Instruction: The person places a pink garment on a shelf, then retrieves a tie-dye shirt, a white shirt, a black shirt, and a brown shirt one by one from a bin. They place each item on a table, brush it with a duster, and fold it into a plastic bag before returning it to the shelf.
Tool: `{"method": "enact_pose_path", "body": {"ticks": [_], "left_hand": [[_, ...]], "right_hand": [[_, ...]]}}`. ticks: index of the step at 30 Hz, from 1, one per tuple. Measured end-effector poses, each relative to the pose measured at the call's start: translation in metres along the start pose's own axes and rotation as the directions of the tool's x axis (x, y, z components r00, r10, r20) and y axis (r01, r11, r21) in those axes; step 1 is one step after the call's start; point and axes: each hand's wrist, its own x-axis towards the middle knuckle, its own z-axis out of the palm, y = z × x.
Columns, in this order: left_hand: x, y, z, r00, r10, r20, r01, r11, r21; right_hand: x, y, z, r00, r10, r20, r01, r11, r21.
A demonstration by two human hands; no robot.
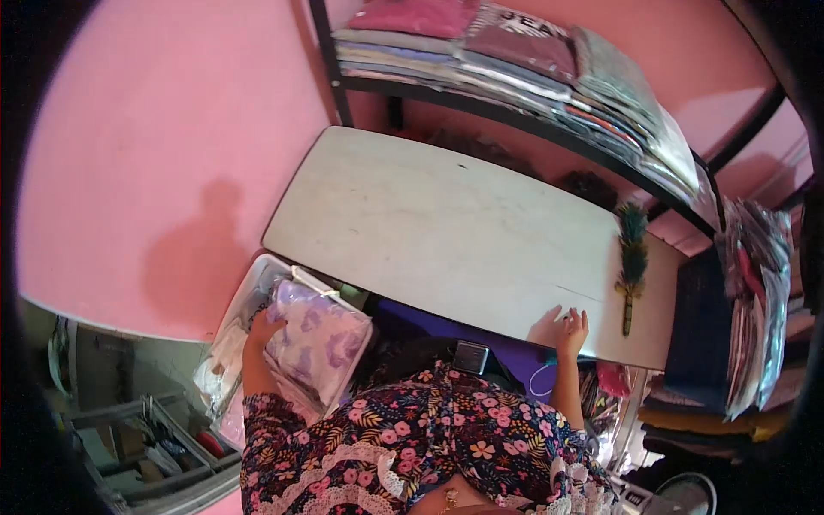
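Lilac-patterned garment packet lies uppermost in the white tub beside the table. The left hand is at its edge; whether it grips cannot be told. The right hand, fingers loosely parted, shows nothing in it near the table's edge. The packet's plastic looks slick, so a one-sided pinch could let it slide, or snag the pale cloth alongside

Dark floral top, lace trim, pendant.

Left hand at package, right near table.
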Motion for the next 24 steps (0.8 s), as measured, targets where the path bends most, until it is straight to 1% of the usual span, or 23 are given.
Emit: {"method": "enact_pose_path", "body": {"ticks": [1,2,3,4,5,6,7,8,10,11,12,13,14,15,16,17,18,20,21,22,23,24], "left_hand": [[0.002,-0.031,-0.007,0.998,0.044,-0.041,-0.047,0.994,-0.099],[0.003,-0.041,-0.009,0.995,0.055,-0.082,-0.069,0.980,-0.185],[0.006,-0.043,-0.010,0.991,0.046,-0.124,-0.063,0.989,-0.133],[0.006,-0.044,-0.010,0.992,0.053,-0.119,-0.068,0.989,-0.131],[0.003,-0.048,-0.013,0.978,0.067,-0.195,-0.086,0.992,-0.090],[-0.016,0.010,0.021,0.962,0.028,-0.272,-0.035,0.999,-0.021],[-0.024,0.032,0.020,0.937,0.062,-0.343,-0.081,0.996,-0.042],[-0.031,0.060,0.013,0.938,0.062,-0.342,-0.081,0.996,-0.042],[-0.050,0.098,0.005,0.886,0.175,-0.430,-0.109,0.979,0.174],[-0.038,0.075,0.003,0.804,0.326,-0.497,-0.399,0.916,-0.044],[-0.046,0.091,0.001,0.800,0.328,-0.503,-0.401,0.915,-0.041],[-0.058,0.133,0.002,0.780,0.380,-0.496,-0.315,0.925,0.213],[-0.070,0.162,-0.005,0.767,0.432,-0.473,-0.211,0.867,0.451],[-0.074,0.181,-0.009,0.767,0.431,-0.476,-0.205,0.867,0.454],[-0.080,0.180,-0.027,0.803,0.425,-0.418,-0.200,0.853,0.483],[-0.079,0.198,-0.031,0.836,0.412,-0.362,-0.189,0.836,0.515],[-0.081,0.219,-0.033,0.835,0.412,-0.365,-0.185,0.835,0.519],[-0.080,0.265,-0.030,0.805,0.498,-0.323,-0.164,0.710,0.685],[-0.080,0.286,-0.028,0.760,0.566,-0.320,-0.166,0.644,0.747],[-0.077,0.305,-0.027,0.759,0.566,-0.320,-0.161,0.641,0.750],[-0.074,0.313,-0.039,0.710,0.631,-0.313,-0.209,0.613,0.762],[-0.071,0.335,-0.036,0.665,0.683,-0.303,-0.247,0.584,0.773]], "right_hand": [[-0.017,-0.007,-0.002,0.997,0.063,-0.041,-0.060,0.997,0.057],[-0.018,-0.007,-0.007,0.990,0.132,-0.050,-0.126,0.985,0.116],[-0.019,-0.003,-0.014,0.987,0.124,-0.103,-0.112,0.986,0.120],[-0.017,0.000,-0.021,0.985,0.130,-0.110,-0.116,0.986,0.120],[-0.013,0.004,-0.030,0.981,0.101,-0.168,-0.091,0.994,0.065],[0.049,0.050,-0.050,0.984,0.084,-0.155,-0.084,0.996,0.007],[0.058,0.056,-0.064,0.981,0.062,-0.184,-0.060,0.998,0.016],[0.068,0.065,-0.073,0.981,0.063,-0.184,-0.061,0.998,0.016],[0.080,0.089,-0.094,0.956,-0.039,-0.290,-0.005,0.989,-0.151],[0.083,0.099,-0.100,0.957,-0.037,-0.286,-0.006,0.989,-0.145],[0.091,0.102,-0.108,0.946,0.057,-0.321,-0.096,0.990,-0.107],[0.108,0.114,-0.117,0.928,0.150,-0.342,-0.185,0.980,-0.070],[0.111,0.120,-0.122,0.930,0.150,-0.336,-0.183,0.981,-0.068],[0.114,0.127,-0.126,0.920,0.133,-0.368,-0.182,0.978,-0.099],[0.097,0.126,-0.128,0.904,0.112,-0.412,-0.179,0.975,-0.128],[0.101,0.135,-0.130,0.904,0.113,-0.413,-0.209,0.958,-0.196],[0.103,0.140,-0.131,0.905,0.114,-0.411,-0.207,0.960,-0.190],[0.109,0.143,-0.136,0.906,0.204,-0.371,-0.323,0.900,-0.294],[0.108,0.148,-0.135,0.907,0.207,-0.367,-0.323,0.901,-0.291],[0.108,0.153,-0.133,0.916,0.162,-0.367,-0.299,0.886,-0.355],[0.094,0.148,-0.127,0.921,0.118,-0.372,-0.279,0.866,-0.415],[0.097,0.151,-0.127,0.923,0.121,-0.365,-0.277,0.868,-0.413]]}}
